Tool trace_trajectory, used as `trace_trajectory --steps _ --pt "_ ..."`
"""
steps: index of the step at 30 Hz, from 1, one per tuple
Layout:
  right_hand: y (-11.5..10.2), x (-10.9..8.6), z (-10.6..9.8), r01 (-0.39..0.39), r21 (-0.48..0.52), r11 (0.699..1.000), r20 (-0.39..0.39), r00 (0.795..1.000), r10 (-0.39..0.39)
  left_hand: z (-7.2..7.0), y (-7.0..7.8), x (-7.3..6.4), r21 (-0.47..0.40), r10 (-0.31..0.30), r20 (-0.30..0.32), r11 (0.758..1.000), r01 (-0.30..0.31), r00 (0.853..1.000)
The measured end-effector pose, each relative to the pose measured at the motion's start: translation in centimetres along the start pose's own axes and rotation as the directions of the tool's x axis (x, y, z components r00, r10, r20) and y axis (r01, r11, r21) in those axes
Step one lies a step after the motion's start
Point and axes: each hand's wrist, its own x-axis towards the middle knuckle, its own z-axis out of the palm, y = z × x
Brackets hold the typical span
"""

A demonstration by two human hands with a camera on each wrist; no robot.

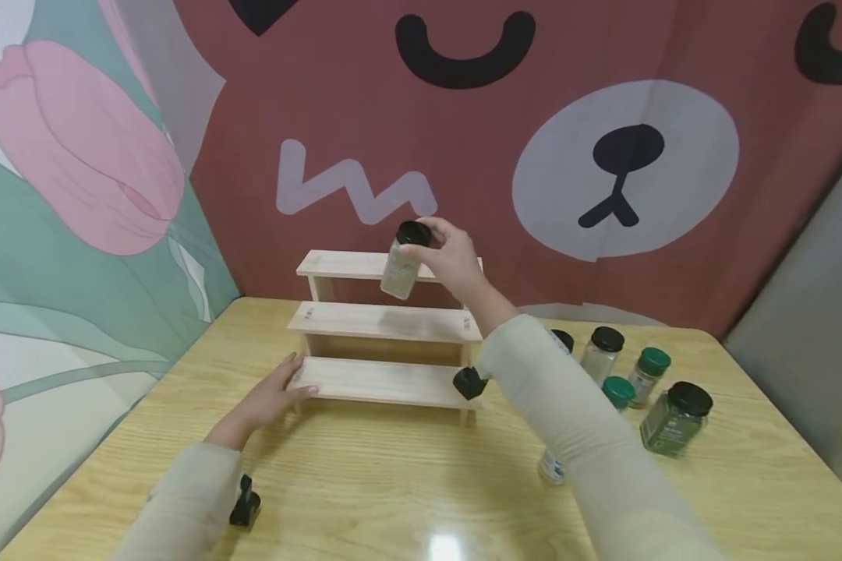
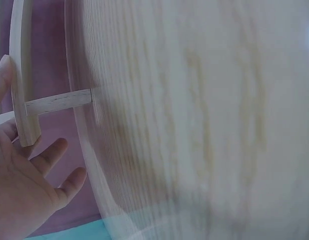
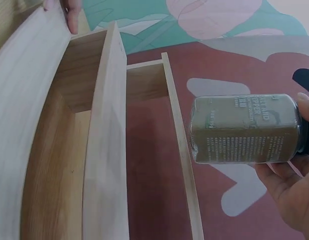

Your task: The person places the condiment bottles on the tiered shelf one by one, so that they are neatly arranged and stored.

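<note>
My right hand holds a clear spice jar by its black lid, tilted in front of the top tier of a pale wooden three-step rack. In the right wrist view, the jar shows pale printed lettering and a brownish filling, and its base points toward the rack's top board. My left hand grips the left end of the rack's bottom board. The left wrist view has the thumb on one side of that board and the fingers of my left hand spread at its other side.
Right of the rack stand several jars, including a black-lidded one, a green-lidded one and a wide green jar. My right sleeve partly hides others. A small white-labelled jar is nearer. A printed cloth hangs behind the table.
</note>
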Motion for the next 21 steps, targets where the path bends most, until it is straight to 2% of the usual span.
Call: trace_trajectory --steps 8,15,21 --pt "-0.2 3.1 1.6 0.006 0.002 1.000 0.009 1.000 -0.006 0.0 0.5 0.0 0.000 0.004 -0.002 1.000 -0.004 1.000" --pt "0.2 4.9 2.7 0.012 0.059 0.998 0.033 0.999 -0.014 0.2 0.6 -0.1 -0.007 0.003 0.001 1.000 -0.003 1.000" --pt "0.2 6.1 4.5 -0.012 0.029 0.999 0.014 1.000 0.011 -0.1 0.8 -0.3 -0.046 0.005 0.010 0.999 -0.005 1.000"
